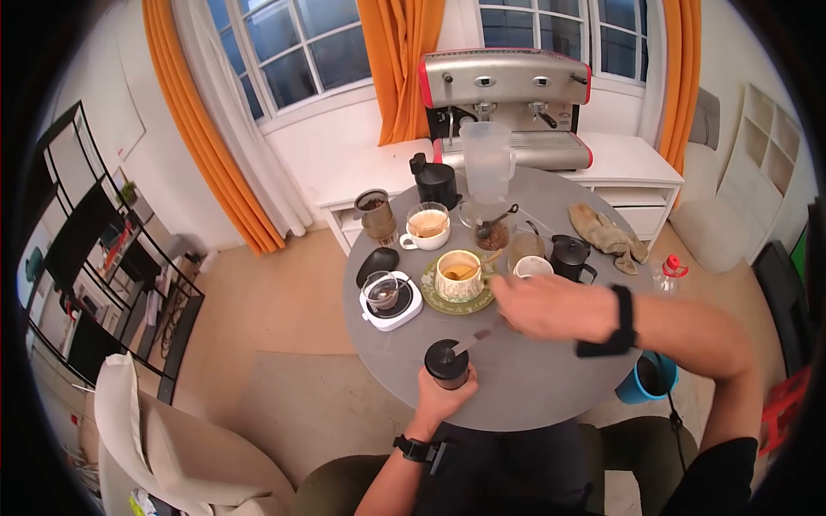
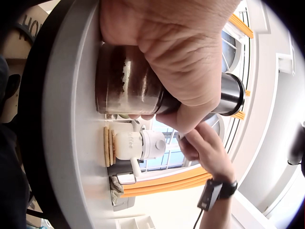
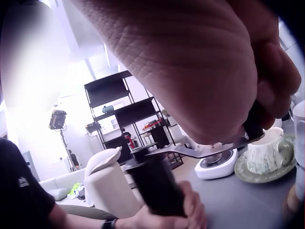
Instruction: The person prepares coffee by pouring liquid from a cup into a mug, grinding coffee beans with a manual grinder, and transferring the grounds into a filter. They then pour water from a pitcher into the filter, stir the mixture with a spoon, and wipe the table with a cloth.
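Note:
A black hand grinder (image 1: 446, 365) stands upright near the front edge of the round table. The left hand (image 1: 443, 397) wraps round its body; the left wrist view shows dark grounds in the glass lower part (image 2: 128, 78), under the left hand (image 2: 178, 52). From the lid, a flat metal crank arm (image 3: 193, 152) reaches to a black knob (image 3: 254, 123), which the right hand (image 3: 190, 67) grips. Seen from above, the right hand (image 1: 551, 307) is right of the grinder, over the table. Its fingertips are partly hidden.
Behind the grinder, a patterned cup (image 1: 459, 284) with a spoon sits on a green saucer (image 1: 430, 297). A white scale (image 1: 393, 320) with a glass vessel stands left. Farther back are a black kettle (image 1: 436, 185), clear pitcher (image 1: 487, 159), black pot (image 1: 569, 256) and cloth (image 1: 602, 232).

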The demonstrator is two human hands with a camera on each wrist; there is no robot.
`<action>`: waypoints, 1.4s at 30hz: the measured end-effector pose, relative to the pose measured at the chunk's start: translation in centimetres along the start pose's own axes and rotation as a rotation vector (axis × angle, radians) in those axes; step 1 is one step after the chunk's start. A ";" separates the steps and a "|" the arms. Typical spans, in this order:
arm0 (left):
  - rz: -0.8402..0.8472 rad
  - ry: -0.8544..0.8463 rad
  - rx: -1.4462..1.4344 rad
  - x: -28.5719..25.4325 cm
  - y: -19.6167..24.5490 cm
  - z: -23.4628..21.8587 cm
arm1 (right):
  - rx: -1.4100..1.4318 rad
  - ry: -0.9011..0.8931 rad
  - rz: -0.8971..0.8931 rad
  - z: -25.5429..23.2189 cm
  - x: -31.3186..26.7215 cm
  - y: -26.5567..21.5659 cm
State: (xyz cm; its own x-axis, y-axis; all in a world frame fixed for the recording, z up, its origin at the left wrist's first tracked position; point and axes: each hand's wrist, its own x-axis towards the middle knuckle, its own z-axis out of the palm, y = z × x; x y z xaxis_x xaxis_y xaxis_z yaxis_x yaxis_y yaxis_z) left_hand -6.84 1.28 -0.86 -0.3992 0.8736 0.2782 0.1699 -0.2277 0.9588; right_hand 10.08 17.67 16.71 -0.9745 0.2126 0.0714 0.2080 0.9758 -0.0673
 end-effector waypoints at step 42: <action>-0.068 -0.029 0.044 0.0 -1.8 -0.4 | -0.123 0.454 -0.436 3.5 -4.5 -15.9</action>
State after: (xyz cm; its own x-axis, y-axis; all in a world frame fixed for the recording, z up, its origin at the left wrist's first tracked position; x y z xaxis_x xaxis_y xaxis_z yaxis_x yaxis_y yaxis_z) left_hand -7.44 1.49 -2.56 -0.3848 0.8987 0.2104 0.1830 -0.1491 0.9717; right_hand 10.86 1.06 13.99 -0.8445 -0.2313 0.4830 -0.1653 0.9704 0.1758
